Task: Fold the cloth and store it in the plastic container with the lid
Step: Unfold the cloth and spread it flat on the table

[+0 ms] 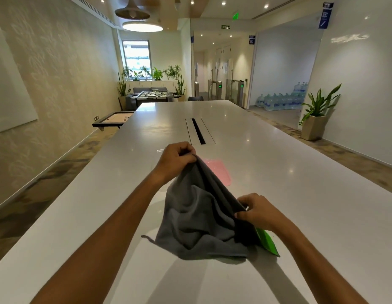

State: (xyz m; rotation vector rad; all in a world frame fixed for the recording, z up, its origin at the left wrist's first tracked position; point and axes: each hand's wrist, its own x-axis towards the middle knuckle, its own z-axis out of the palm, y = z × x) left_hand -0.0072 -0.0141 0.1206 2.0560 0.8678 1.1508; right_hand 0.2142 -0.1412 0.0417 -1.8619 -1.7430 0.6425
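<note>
While your left hand (176, 160) and right hand (255, 212) each pinch the cloth (197, 218) edge, it hangs at frame centre, presumably to open flat for folding.

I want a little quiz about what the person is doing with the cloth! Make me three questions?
1. True or false: both hands hold the grey cloth.
2. Which hand is higher: A) left hand B) right hand?
3. What colour is the flat lid behind the cloth?

Key: 1 true; 2 A; 3 pink.
</note>
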